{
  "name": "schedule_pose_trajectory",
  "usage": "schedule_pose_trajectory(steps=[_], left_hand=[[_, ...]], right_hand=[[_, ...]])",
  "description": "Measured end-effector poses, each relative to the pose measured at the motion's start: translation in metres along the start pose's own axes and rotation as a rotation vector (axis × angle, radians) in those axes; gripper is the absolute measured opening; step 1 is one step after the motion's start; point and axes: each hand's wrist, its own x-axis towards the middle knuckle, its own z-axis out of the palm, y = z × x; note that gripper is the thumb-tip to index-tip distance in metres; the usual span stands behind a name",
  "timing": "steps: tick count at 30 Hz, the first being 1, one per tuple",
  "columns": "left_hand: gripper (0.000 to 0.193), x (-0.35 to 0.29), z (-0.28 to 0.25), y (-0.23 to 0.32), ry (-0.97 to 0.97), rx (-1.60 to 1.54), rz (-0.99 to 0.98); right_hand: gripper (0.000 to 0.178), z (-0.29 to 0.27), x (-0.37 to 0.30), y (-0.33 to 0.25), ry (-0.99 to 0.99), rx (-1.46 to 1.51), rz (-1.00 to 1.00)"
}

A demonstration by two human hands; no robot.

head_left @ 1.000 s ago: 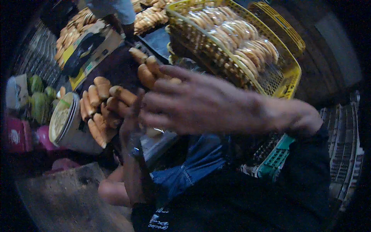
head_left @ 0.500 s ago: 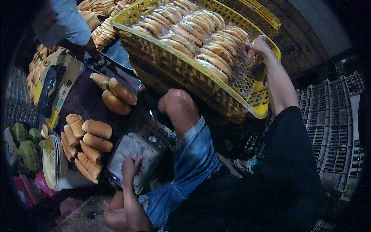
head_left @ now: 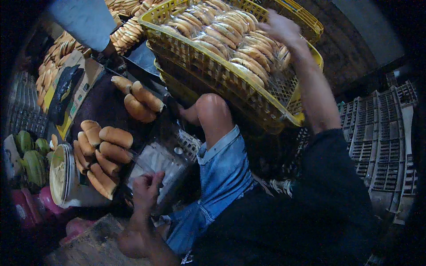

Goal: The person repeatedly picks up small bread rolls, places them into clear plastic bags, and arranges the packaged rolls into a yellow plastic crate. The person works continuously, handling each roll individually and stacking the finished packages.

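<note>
a: where were the hands just then?

b: the right hand [head_left: 284, 27] had gone up to the far edge of the yellow crate [head_left: 248, 95], over the long bread rolls [head_left: 222, 33] packed in it. half a second before it was at that same rim; a second before it was down in front with rolls in its grip. its fingers were blurred, so i could not tell if they were open or closed.

a: and the left?

b: the left hand [head_left: 146, 190] was low beside the bare knee [head_left: 213, 111], fingers curled shut on the edge of a clear plastic bag [head_left: 157, 162]. it had stayed there since the half-second picture.

a: what did that mean for the work?

b: i judged the handful was set down and the reach was for more rolls, with the bag held ready.

a: anything else around?

b: loose rolls [head_left: 104, 153] lay piled near a round tin [head_left: 64, 177], more lay further back [head_left: 137, 99], green fruit [head_left: 31, 155] sat at the left, and another person's sleeve [head_left: 84, 20] showed at the top.
</note>
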Motion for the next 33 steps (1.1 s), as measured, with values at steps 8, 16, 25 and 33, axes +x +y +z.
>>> schedule_pose_trajectory(steps=[8, 16, 25, 33], left_hand=[[0.044, -0.009, -0.008, -0.007, 0.501, -0.059, 0.404], [0.053, 0.023, -0.008, -0.022, 0.493, -1.514, 0.281], [0.033, 0.046, -0.082, -0.050, 1.383, -0.781, 0.181], [0.057, 0.043, -0.098, -0.120, 1.431, -0.993, 0.018]], right_hand=[[0.035, 0.020, -0.206, -0.265, -0.353, 0.692, -1.175], [0.024, 0.075, -0.229, -0.245, -0.811, 1.912, -0.238], [0.035, 0.123, -0.178, -0.331, -0.367, 1.453, -0.633], [0.056, 0.246, -0.176, -0.388, -0.070, 0.902, -0.914]])
